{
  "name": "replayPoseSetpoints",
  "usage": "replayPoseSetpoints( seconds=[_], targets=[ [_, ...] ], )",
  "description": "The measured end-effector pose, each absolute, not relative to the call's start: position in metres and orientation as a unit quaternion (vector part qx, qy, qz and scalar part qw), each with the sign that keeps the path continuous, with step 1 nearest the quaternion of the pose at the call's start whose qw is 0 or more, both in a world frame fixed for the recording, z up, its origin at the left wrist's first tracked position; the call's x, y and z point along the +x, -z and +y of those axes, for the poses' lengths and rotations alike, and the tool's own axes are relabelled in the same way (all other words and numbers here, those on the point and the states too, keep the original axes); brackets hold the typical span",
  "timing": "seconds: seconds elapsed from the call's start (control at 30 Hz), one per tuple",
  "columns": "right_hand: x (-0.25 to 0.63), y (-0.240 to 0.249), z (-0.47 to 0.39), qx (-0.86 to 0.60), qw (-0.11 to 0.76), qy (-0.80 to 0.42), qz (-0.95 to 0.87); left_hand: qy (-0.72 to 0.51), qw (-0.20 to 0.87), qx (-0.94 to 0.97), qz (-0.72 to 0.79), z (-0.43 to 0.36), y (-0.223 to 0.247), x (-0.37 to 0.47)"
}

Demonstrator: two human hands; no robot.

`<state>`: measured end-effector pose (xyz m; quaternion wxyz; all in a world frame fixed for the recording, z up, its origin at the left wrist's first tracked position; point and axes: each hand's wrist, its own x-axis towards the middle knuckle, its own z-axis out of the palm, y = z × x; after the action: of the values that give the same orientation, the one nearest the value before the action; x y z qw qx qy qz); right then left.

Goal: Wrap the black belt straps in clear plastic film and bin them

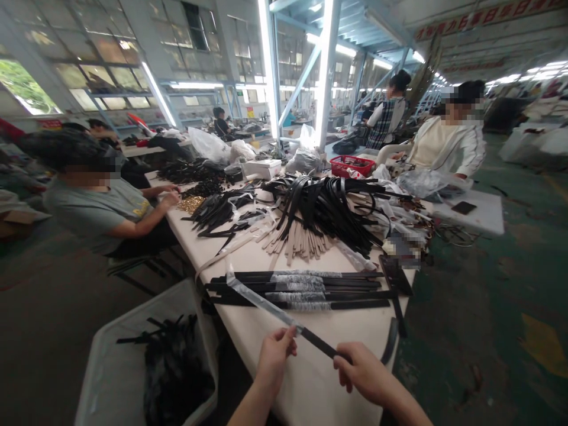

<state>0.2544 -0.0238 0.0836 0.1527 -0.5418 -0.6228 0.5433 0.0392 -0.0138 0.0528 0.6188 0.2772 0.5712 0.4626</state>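
A black strap slants across the near end of the table, its far part inside a long clear plastic sleeve. My right hand is closed around the bare near part of the strap. At the sleeve's near end, the thumb and fingers of my left hand pinch the plastic. Just beyond, several black straps lie side by side, with crinkled clear plastic around their middles. Another dark strap curves at the table's right edge, beside my right hand.
A large heap of black straps covers the middle of the table. A white bin of black pieces stands at lower left. One person sits at left; another stands at right. Farther back is a red basket.
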Motion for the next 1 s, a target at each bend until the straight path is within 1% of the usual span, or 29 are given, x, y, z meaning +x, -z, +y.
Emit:
replayPoseSetpoints(
  seconds=[0.1,0.17,0.23,0.3,0.37,0.5,0.57,0.63,0.73,0.8,0.83,0.93,1.0],
  targets=[
    [0.248,-0.084,-0.021,-0.524,0.16,-0.583,-0.6,-0.404,0.654,0.303,0.563,-0.015,-0.051,0.044],
    [0.243,-0.086,-0.018,-0.508,0.174,-0.586,-0.607,-0.38,0.67,0.322,0.551,-0.017,-0.049,0.047],
    [0.246,-0.085,-0.016,-0.505,0.172,-0.578,-0.618,-0.4,0.653,0.322,0.557,-0.015,-0.049,0.045],
    [0.254,-0.081,-0.014,-0.514,0.148,-0.581,-0.613,-0.43,0.623,0.312,0.573,-0.01,-0.049,0.04],
    [0.258,-0.076,-0.012,-0.518,0.129,-0.6,-0.596,-0.435,0.613,0.314,0.58,-0.006,-0.049,0.038],
    [0.249,-0.068,-0.004,-0.499,0.149,-0.627,-0.579,-0.386,0.635,0.36,0.564,-0.01,-0.048,0.055],
    [0.248,-0.066,0.0,-0.496,0.151,-0.632,-0.575,-0.343,0.628,0.404,0.57,-0.016,-0.054,0.06],
    [0.256,-0.064,0.002,-0.502,0.135,-0.634,-0.573,-0.306,0.569,0.494,0.582,-0.022,-0.068,0.054],
    [0.276,-0.065,0.003,-0.509,0.115,-0.634,-0.57,-0.288,0.375,0.688,0.55,-0.017,-0.096,0.036],
    [0.282,-0.07,0.005,-0.5,0.13,-0.635,-0.574,-0.255,0.249,0.794,0.492,-0.003,-0.109,0.03],
    [0.282,-0.074,0.006,-0.493,0.142,-0.636,-0.576,-0.222,0.204,0.834,0.463,0.007,-0.112,0.029],
    [0.279,-0.087,0.01,-0.483,0.161,-0.632,-0.585,-0.113,0.131,0.893,0.415,0.042,-0.106,0.033],
    [0.28,-0.092,0.014,-0.493,0.148,-0.625,-0.586,-0.076,0.109,0.899,0.417,0.061,-0.097,0.038]
  ],
)
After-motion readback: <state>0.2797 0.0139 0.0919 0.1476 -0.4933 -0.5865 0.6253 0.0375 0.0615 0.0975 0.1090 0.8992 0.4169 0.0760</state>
